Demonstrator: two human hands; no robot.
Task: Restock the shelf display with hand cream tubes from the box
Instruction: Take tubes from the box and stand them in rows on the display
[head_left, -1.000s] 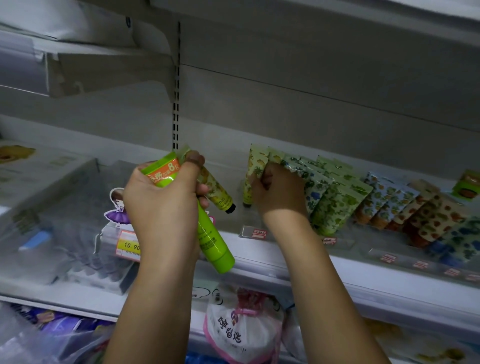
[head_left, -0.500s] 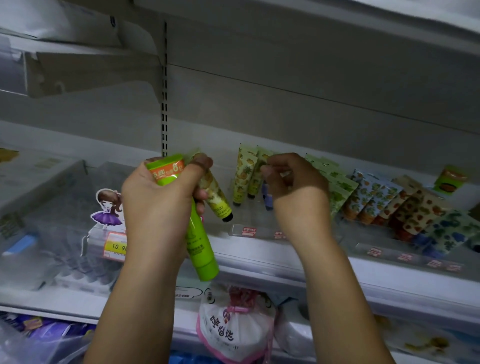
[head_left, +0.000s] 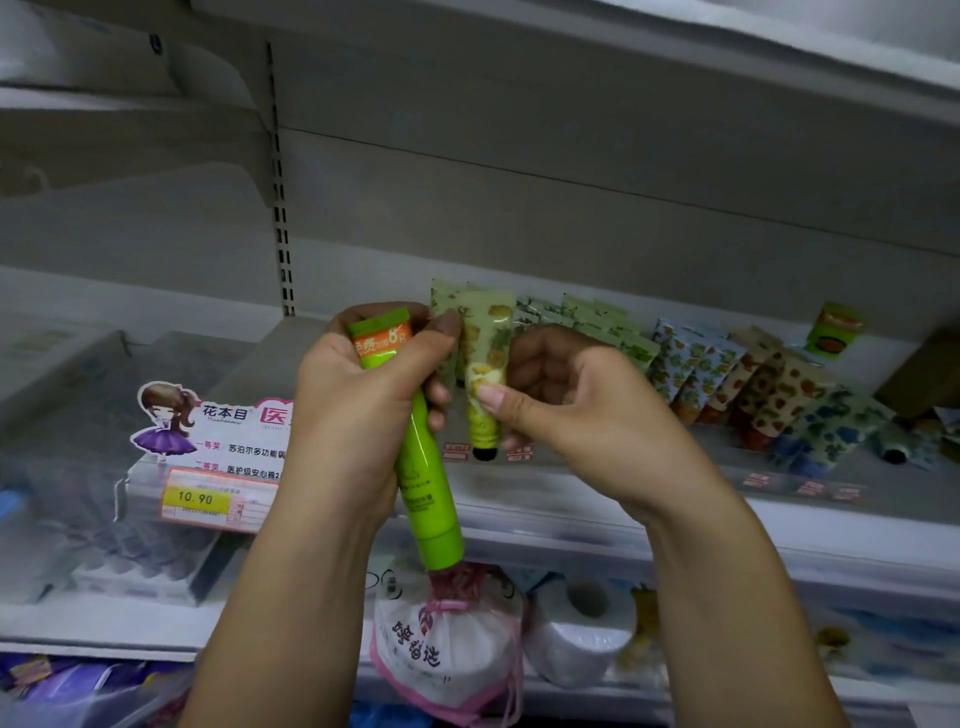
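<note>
Since half a second ago the right hand (head_left: 582, 410) has come away from the row of patterned tubes (head_left: 727, 374) leaning along the white shelf (head_left: 649, 499) and has moved across to the left hand (head_left: 353, 405). It now pinches a pale yellow fruit-printed tube with a black cap (head_left: 485, 364) between thumb and curled fingers, cap pointing down, in front of the shelf's left end. The left hand is wrapped around a bright green plastic tube with an orange band (head_left: 423, 467), which hangs cap-down below the fist. Its fingertips lie against the top of the fruit-printed tube, though whether they grip it too is hard to tell from this angle.

The risk lies in the handover: if the left fingers let go before the right pinch is firm, the slick tube could slip and drop to the lower shelf. Pushed carelessly into the row, it could also topple the loosely leaning tubes like dominoes.
</note>
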